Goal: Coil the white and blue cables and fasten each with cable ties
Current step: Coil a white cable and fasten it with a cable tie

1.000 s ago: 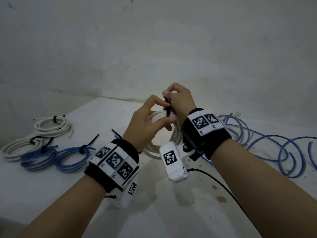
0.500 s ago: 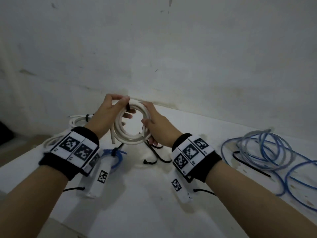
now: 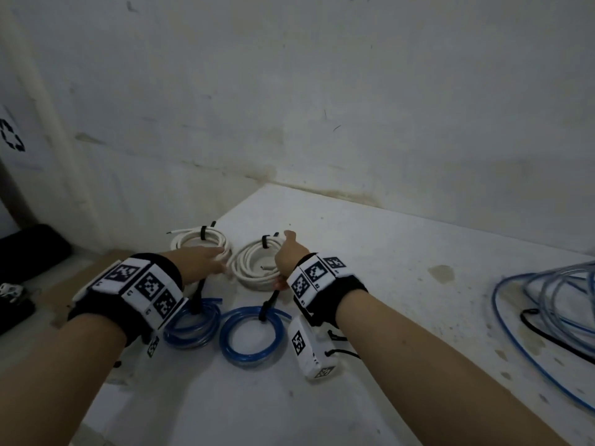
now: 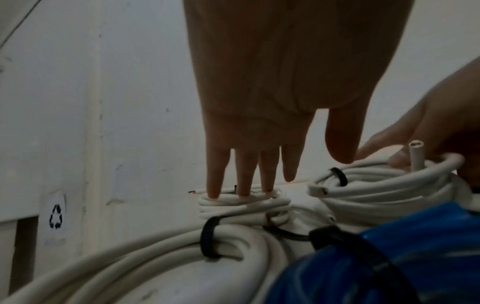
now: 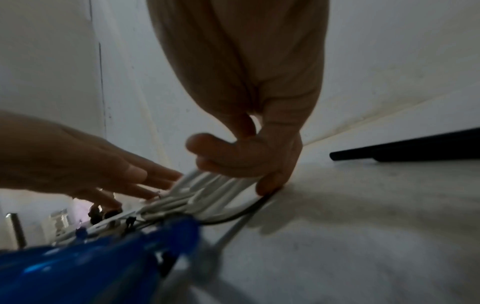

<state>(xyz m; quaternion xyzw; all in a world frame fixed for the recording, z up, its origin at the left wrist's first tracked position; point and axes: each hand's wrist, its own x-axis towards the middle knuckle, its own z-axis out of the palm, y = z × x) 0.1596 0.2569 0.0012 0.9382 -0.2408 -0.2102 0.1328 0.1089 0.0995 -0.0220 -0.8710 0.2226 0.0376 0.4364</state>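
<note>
A freshly tied white coil [image 3: 254,268] [image 4: 384,185] lies on the white table [image 3: 370,284], a black tie [image 3: 264,242] round its far side. My right hand [image 3: 288,257] [image 5: 233,162] grips its right rim, fingers curled over the strands. My left hand [image 3: 203,262] [image 4: 249,181] is flat with straight fingers, its fingertips [image 4: 214,194] touching a second tied white coil [image 3: 201,241] [image 4: 241,202]. Two tied blue coils [image 3: 193,326] [image 3: 252,334] lie nearer me. A third tied white coil [image 4: 130,257] shows under my left wrist.
A loose tangle of blue cable [image 3: 547,304] with a black tie [image 3: 544,333] lying in it sprawls at the table's right. The wall [image 3: 322,107] stands close behind the table. The table's left edge drops off beside my left arm, with dark objects [image 3: 29,249] below.
Both hands held the white coil in the air; it now lies on the table beside the other white coil. My left hand has let go and flattened. The view swung left.
</note>
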